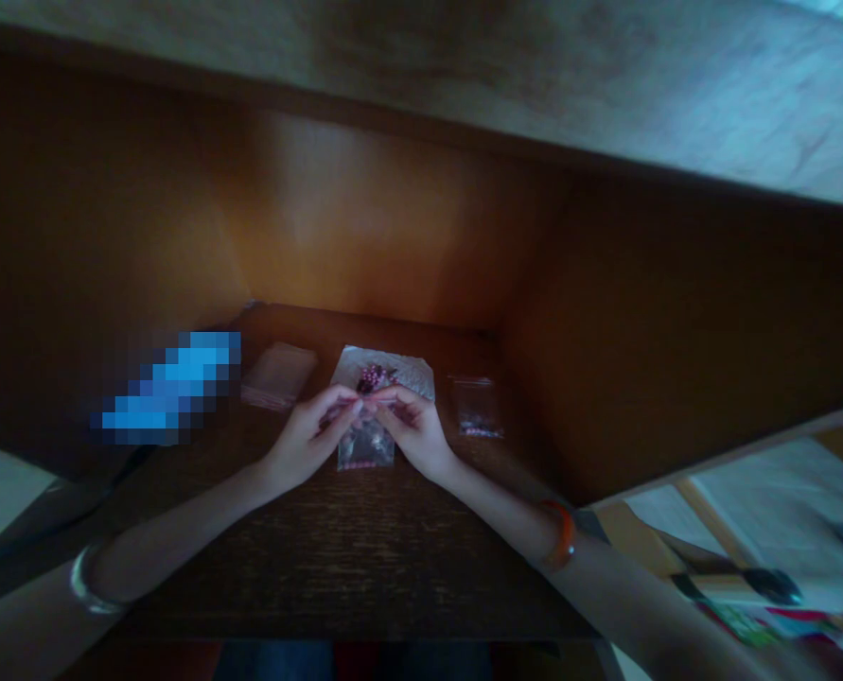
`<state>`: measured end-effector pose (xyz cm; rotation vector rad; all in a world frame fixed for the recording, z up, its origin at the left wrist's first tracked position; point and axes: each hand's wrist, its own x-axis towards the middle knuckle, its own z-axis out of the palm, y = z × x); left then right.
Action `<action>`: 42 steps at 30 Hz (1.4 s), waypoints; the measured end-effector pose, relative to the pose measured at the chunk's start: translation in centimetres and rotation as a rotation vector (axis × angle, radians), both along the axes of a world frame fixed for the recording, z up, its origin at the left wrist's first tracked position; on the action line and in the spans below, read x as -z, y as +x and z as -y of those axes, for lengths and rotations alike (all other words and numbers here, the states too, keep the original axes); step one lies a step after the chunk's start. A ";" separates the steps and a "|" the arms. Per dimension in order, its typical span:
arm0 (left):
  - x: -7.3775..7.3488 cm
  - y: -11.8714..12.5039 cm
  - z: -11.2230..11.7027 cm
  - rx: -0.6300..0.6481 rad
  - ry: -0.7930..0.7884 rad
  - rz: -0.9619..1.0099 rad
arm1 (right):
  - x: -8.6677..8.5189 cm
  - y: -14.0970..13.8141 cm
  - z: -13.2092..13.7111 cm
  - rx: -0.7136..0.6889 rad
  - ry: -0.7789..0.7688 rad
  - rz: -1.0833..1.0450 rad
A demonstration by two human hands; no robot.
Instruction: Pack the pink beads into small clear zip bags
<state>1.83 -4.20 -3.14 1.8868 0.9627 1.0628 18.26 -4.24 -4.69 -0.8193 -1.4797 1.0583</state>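
You've got your left hand (314, 433) and right hand (415, 430) both pinching the top of the little clear bag (365, 446), low on the desk (336, 553) beside the pink beads (373, 376), probably to keep its mouth handy.

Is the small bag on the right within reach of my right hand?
Probably yes: only bare table separates the right hand from that small bag, though it pinches the centre bag.

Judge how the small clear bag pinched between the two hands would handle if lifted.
Probably floppy: the small clear bag looks like thin see-through film, pinched near its top by the left hand and right hand. Likely light, since only a few small bits show inside. The film looks smooth, so it may be slippery.
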 end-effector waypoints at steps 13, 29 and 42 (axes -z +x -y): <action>-0.2 0.4 0.0 0.016 -0.125 0.116 | -0.1 -0.1 0.0 0.037 -0.073 -0.030; 0.2 0.3 -0.5 0.074 -0.047 0.023 | -1.6 11.4 0.3 0.512 0.031 0.263; 0.2 -0.2 -0.6 0.016 0.181 -0.163 | 1.7 14.9 -2.1 0.755 0.133 0.639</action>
